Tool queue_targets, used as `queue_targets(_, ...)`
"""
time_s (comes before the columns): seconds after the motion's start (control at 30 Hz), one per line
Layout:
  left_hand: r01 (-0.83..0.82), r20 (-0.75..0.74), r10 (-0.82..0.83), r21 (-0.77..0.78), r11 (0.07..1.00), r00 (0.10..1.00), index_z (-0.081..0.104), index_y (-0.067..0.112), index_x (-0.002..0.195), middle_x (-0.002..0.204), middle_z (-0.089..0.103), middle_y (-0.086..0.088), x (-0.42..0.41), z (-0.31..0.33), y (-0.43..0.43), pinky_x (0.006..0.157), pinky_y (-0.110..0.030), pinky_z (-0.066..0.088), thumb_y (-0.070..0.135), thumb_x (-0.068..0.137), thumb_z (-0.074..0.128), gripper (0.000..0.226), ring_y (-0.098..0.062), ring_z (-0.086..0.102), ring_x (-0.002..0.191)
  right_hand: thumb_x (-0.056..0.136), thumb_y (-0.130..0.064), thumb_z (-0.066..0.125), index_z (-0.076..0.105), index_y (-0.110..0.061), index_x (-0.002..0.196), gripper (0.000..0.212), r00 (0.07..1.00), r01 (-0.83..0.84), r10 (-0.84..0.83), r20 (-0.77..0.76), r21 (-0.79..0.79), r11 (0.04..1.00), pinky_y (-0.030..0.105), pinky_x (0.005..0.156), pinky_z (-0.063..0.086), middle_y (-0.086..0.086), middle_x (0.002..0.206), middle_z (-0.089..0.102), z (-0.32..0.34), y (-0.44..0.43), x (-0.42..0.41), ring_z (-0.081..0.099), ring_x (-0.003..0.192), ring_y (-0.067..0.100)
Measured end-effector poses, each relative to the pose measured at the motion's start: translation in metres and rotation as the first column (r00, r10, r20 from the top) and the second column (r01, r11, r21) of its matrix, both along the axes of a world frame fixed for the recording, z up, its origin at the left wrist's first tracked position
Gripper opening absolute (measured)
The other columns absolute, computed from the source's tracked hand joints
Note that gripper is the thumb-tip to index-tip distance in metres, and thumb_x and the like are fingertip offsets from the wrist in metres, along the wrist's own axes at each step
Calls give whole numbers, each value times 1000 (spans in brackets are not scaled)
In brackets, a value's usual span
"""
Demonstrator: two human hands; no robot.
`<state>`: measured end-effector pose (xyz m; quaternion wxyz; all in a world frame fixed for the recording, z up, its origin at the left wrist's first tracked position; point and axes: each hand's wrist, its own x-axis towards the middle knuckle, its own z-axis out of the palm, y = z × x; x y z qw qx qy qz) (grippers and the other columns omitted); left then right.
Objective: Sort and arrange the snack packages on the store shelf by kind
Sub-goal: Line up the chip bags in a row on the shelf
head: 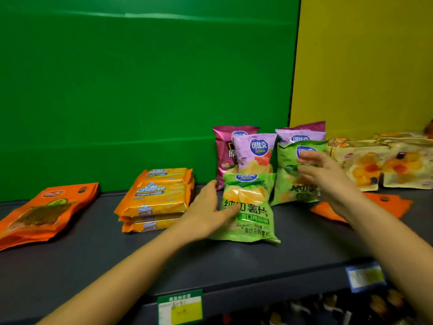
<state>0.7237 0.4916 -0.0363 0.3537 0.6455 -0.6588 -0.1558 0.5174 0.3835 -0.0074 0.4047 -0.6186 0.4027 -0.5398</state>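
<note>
Six chip bags are standing clustered at the middle of the dark shelf (93, 254), two of each colour. The front green chip bag (248, 207) is leaning nearest the shelf edge. The left hand (206, 209) is gripping it, thumb lying across the printed front and fingers running up its left edge. The second green chip bag (288, 181) is standing just behind and to the right. The right hand (328, 177) is touching its upper front with straight, spread fingers and gripping nothing, though it is blurred.

Behind the green pair, two lilac bags are standing upright, one (254, 151) on the left and one (300, 136) on the right. Two magenta bags are at the back: one (223, 151) at the far left, while only the top of the other (309, 126) is peeking out.

To the left, a stack of Cal Cheese packs (157, 198) is lying flat with four labels showing. Further left, orange pouches (42, 214) are lying piled up, the layers too close to count. One more orange pouch (393, 205) is lying under the right forearm. Cream pastry packs (360, 165) are crowding the far right, too blurred to count. Two price tags are hanging on the shelf edge — one green (180, 307), one blue (365, 276).
</note>
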Motion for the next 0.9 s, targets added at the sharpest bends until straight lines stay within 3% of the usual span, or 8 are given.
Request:
queue_targets(0.07,-49,-230,81,144,988,970,21,11,142,128,45,1,-3,-4,-18,87,-17,34,34,82,66,79,-7,43,113,74,-12,72,41,-6,128,63,989,130,-129,-71,8,991,23,70,53,10,124,50,-11,-28,-29,56,94,14)
queue_targets(0.13,-48,-471,185,288,956,863,24,11,141,122,54,0,-2,-6,-33,81,-26,49,39,62,81,101,-14,58,103,48,-39,87,33,-11,133,105,961,146,-132,-243,39,989,42,96,47,7,132,47,-18,-50,-48,51,116,22)
queue_targets(0.2,19,-587,213,363,932,781,40,4,133,116,66,-10,-1,-9,-43,79,-34,57,38,37,89,114,-22,68,95,40,-50,87,25,-9,139,124,940,48,-14,-340,91,995,39,107,37,4,133,43,-22,-68,-55,43,125,21)
queue_targets(0.3,46,-646,182,320,946,741,56,2,117,104,72,-16,-10,-12,-52,68,-31,60,19,53,87,73,-21,71,80,62,-33,83,33,-7,134,91,897,-24,32,-440,23,999,29,96,39,0,126,49,-31,-87,-50,48,120,20)
queue_targets(0.4,-49,-676,163,185,982,719,55,8,113,106,70,-15,-25,-18,-58,71,-37,60,8,72,75,45,-27,70,89,66,-41,78,40,-6,124,77,858,-43,20,-513,-32,999,27,85,39,-2,113,53,-37,-98,-49,53,109,20)
queue_targets(0.57,-214,-696,121,-47,976,708,60,18,107,106,71,-13,-47,-26,-68,89,-56,51,16,68,78,43,-32,67,100,69,-47,74,44,-9,122,71,843,-43,-37,-537,-135,990,35,90,44,7,123,59,-41,-107,-63,55,111,25)
queue_targets(0.67,-288,-664,109,-165,943,740,58,17,112,109,70,-10,-56,-28,-83,91,-54,51,32,58,78,60,-29,66,102,72,-46,72,41,-8,126,73,851,-45,-38,-524,-144,989,35,90,42,9,127,56,-46,-110,-69,53,114,28)
queue_targets(0.9,-239,-416,107,-282,929,903,44,20,121,119,61,0,-71,-34,-116,98,-36,48,18,78,71,51,-15,60,110,75,-51,66,39,-7,115,65,851,22,-124,-510,-202,979,30,75,36,11,119,56,-53,-113,-75,53,105,28)
